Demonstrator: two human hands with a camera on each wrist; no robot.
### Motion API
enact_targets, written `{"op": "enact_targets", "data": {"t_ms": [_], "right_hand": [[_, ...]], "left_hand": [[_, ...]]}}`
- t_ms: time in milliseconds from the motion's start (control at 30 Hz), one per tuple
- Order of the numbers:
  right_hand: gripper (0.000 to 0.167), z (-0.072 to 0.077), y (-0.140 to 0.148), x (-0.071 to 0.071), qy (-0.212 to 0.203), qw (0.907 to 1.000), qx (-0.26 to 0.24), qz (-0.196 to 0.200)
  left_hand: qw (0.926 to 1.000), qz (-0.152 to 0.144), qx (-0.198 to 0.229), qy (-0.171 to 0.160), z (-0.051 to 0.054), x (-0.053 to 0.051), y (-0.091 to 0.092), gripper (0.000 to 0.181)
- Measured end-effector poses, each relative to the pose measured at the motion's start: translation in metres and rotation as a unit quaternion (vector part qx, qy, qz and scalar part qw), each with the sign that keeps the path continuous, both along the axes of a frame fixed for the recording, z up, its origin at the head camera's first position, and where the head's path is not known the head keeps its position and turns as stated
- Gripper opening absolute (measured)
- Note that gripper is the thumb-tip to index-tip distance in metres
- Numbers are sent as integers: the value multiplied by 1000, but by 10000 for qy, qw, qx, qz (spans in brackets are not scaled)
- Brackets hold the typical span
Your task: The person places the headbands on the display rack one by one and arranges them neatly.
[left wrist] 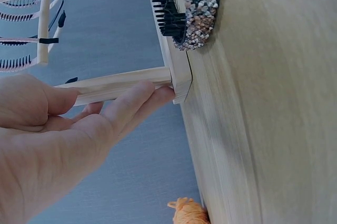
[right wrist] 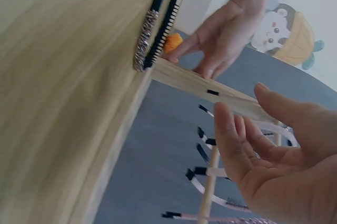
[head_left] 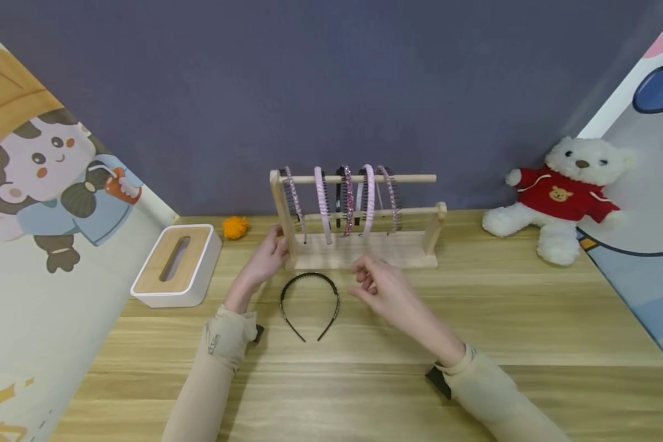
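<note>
My left hand (head_left: 269, 250) touches the left upright of a wooden headband rack (head_left: 359, 261), its fingers resting along the post (left wrist: 126, 83) near the base. Several pink, dark and glittery headbands (head_left: 323, 209) hang over the rack's upper bar. My right hand (head_left: 383, 283) hovers in front of the base, fingers loosely bent and nothing between them; the right wrist view shows a gap between thumb and fingers. Between both hands, a black headband (head_left: 336, 301) with comb teeth and glittery stones (right wrist: 143, 42) lies on the table, its ends towards me.
To the left stands a white tissue box (head_left: 196, 288) with a wooden lid, and an orange yarn ball (head_left: 235, 227) lies behind it. A white teddy bear (head_left: 563, 196) in a red sweater sits at the back right. A dark wall (head_left: 331, 80) rises behind the rack.
</note>
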State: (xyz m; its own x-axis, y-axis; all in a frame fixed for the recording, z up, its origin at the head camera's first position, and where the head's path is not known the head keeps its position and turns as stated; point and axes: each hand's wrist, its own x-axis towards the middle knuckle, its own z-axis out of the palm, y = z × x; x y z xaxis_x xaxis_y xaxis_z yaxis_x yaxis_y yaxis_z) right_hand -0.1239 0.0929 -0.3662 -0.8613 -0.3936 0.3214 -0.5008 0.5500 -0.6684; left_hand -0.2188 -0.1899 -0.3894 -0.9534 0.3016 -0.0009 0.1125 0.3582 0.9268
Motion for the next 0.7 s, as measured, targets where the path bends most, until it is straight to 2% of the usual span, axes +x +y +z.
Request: {"op": "enact_targets", "data": {"t_ms": [167, 433, 700], "right_hand": [[30, -7, -7, -8, -166, 9998, 86, 79], [42, -20, -16, -25, -765, 9954, 516, 255], [44, -32, -27, -36, -901, 9902, 988, 392]], "left_hand": [[10000, -20, 52, -6, 0, 1, 0, 48], [10000, -14, 64, -15, 1, 0, 1, 47], [9999, -33, -80, -52, -2, -1, -2, 45]]}}
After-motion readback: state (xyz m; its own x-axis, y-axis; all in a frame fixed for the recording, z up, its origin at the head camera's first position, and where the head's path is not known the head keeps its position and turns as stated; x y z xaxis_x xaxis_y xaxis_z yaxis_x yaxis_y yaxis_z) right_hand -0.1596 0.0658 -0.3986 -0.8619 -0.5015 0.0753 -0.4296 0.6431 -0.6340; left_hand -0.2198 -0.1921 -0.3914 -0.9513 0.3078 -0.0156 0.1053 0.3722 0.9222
